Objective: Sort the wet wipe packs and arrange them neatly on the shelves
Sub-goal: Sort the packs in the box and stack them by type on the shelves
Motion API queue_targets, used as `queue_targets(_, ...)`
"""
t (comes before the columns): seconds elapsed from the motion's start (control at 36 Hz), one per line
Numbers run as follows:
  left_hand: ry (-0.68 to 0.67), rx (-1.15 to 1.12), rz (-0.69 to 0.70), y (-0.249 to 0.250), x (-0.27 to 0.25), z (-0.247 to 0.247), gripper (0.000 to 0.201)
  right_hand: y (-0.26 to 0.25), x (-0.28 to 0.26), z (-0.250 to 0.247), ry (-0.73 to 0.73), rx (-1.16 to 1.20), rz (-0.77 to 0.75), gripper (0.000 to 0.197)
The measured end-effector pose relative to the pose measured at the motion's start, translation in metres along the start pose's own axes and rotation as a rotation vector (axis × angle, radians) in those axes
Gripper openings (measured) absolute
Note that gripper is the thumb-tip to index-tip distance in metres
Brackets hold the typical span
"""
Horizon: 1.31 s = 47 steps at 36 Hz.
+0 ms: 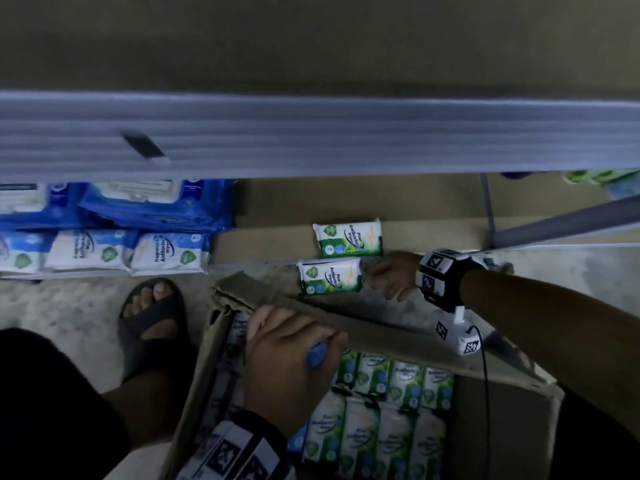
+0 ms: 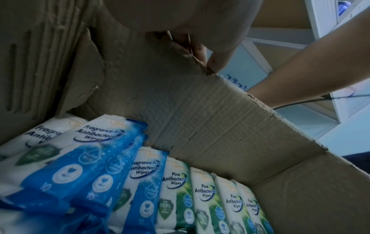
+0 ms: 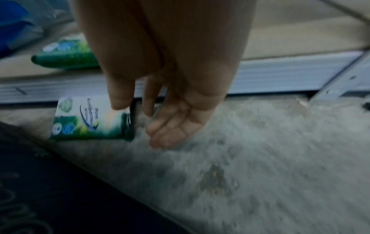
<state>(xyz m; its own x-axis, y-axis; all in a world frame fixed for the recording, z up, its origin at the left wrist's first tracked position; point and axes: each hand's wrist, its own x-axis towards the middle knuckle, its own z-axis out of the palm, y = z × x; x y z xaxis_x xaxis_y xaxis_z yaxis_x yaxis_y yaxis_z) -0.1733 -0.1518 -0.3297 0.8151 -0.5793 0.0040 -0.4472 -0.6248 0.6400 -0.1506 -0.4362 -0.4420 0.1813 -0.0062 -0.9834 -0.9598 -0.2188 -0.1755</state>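
Concrete floor, head view: right hand reaching open beside fallen green pack. Left wrist: left hand gripping box flap. Right wrist: fingers relaxing; soft, slippery, likely light, pinching short ends.

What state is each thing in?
Brown cardboard box: open, packs standing inside.
Green pine wipe pack on shelf: lying flat.
Green pine wipe pack on floor: flat, beside right hand, not gripped.
Left hand: holds something blue.
Blue wipe packs on shelf: in a row.
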Motion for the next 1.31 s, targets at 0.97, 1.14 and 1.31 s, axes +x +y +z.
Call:
queue_targets(0.97, 0.029, -0.019, 0.021, 0.003, 0.001, 0.005, 0.022, 0.01, -0.036, 0.01, -0.002, -0.055, -0.237, 0.009)
queue_targets(1.14, 0.004, -0.007, 0.008, 0.002, 0.001, 0.006, 0.027, 0.008, -0.075, 0.0, 0.044, -0.094, -0.32, 0.013)
queue_targets(1.31, 0.035, 0.001, 0.017, 0.0, 0.0, 0.008, 0.029, 0.0, -0.096, -0.005, 0.085, 0.181, -0.435, 0.019)
